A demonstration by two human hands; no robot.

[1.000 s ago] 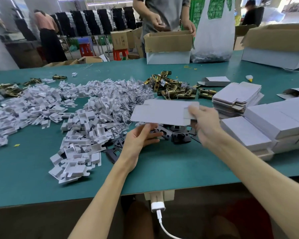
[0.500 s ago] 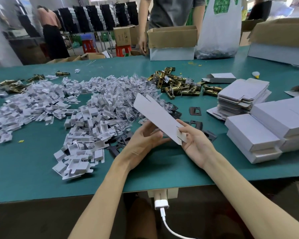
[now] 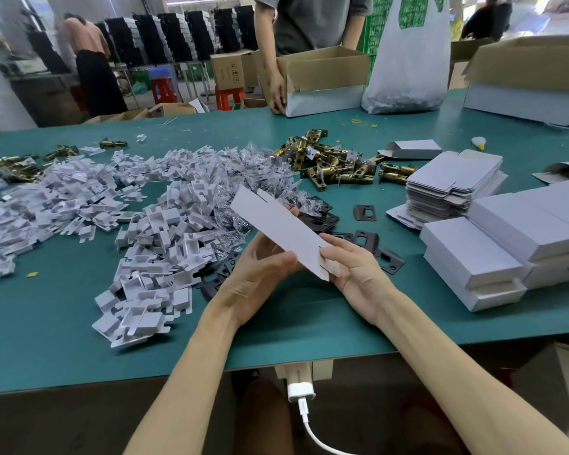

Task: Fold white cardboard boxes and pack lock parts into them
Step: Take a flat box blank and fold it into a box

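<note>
White cardboard blank [image 3: 276, 224], carried flat by the right hand [image 3: 358, 274] alone a second ago, is now tilted between both hands. The fingers of the left hand [image 3: 260, 270] are clamped on its middle and the right's pinch its near end, so folding can start. Bare surface [image 3: 293, 330] lies open at 6 o'clock to the front edge; the insert pile [image 3: 158, 231] crowds 9 o'clock, finished boxes [image 3: 470, 251] 3 o'clock.

Recorded teal table [image 3: 46, 323], white cardboard blank [image 3: 276, 224], brass-coloured latches [image 3: 335, 162], black plates [image 3: 364, 213], white bag [image 3: 404, 60] with green print, red stool [image 3: 229, 96].
</note>
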